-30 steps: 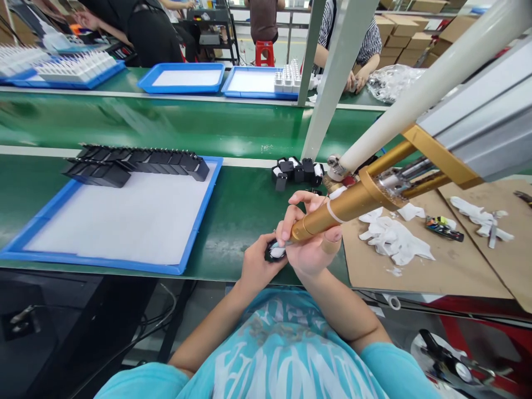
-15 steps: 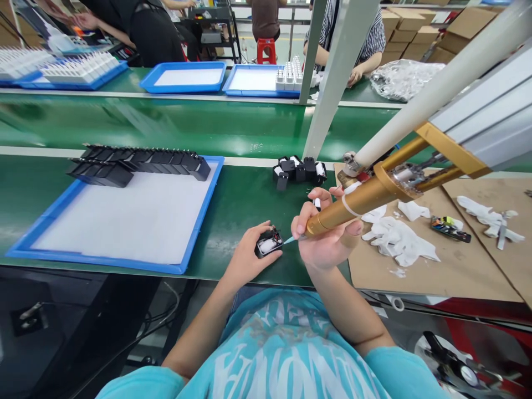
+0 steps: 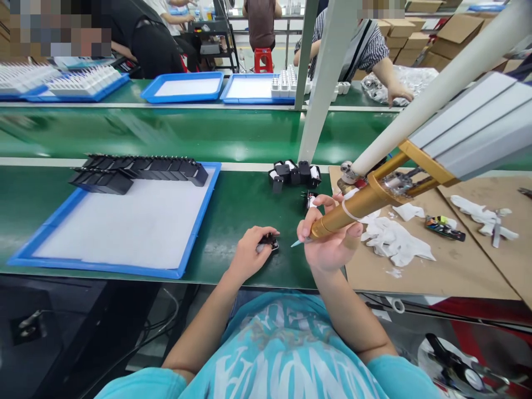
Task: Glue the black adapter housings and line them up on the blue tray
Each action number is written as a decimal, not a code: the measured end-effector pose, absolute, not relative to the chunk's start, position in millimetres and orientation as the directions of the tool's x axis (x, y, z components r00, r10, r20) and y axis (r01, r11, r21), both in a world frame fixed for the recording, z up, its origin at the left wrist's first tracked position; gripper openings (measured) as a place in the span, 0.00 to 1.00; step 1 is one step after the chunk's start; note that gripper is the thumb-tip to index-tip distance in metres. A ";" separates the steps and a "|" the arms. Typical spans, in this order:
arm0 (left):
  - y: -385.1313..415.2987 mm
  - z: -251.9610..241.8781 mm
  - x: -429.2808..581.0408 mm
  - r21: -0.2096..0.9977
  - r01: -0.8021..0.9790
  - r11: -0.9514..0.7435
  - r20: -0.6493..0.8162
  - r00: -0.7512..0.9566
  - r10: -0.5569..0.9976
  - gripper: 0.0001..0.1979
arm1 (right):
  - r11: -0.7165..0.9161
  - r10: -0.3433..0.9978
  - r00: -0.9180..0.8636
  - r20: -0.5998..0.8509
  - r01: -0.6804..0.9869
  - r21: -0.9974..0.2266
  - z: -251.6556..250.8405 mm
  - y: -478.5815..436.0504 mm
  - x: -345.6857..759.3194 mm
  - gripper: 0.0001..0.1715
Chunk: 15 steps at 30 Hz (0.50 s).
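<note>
Gold tool (image 3: pixel 368 198), teal tip (image 3: pixel 296 243), dark casing (image 3: pixel 271 241), blue-rimmed tray (image 3: pixel 198 219)

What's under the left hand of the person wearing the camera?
The left hand partly covers a small black-and-white part, whose right end pokes out of the grasp. The rest is hidden, as is whether it touches the green bench.

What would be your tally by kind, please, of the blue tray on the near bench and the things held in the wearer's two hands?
Blue rectangular plastic tray: 1
Small black casing, partly hidden by the left hand: 1
Gold cylindrical metal tool in the right hand: 1
Total: 3
</note>
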<state>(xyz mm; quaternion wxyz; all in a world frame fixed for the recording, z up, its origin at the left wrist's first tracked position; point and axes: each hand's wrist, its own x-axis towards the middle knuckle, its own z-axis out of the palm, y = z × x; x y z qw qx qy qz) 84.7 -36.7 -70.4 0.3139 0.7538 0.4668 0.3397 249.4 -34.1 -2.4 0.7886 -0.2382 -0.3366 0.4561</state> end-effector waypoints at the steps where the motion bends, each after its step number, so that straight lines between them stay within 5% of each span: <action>1: -37.5 -68.6 81.5 0.742 0.512 -0.433 0.253 0.384 0.888 0.18 | 0.470 0.880 0.356 0.313 -0.564 -0.679 -2.7 -34.3 250.1 0.22; 7: -45.5 -68.2 73.3 0.519 0.630 -0.578 0.347 0.463 0.816 0.18 | 0.465 0.881 0.362 0.304 -0.549 -0.695 -5.1 -35.7 255.1 0.24; 15: -50.5 -73.4 82.0 0.557 0.594 -0.580 0.456 0.365 0.812 0.10 | 0.472 0.879 0.362 0.311 -0.564 -0.678 -8.4 -35.1 259.3 0.23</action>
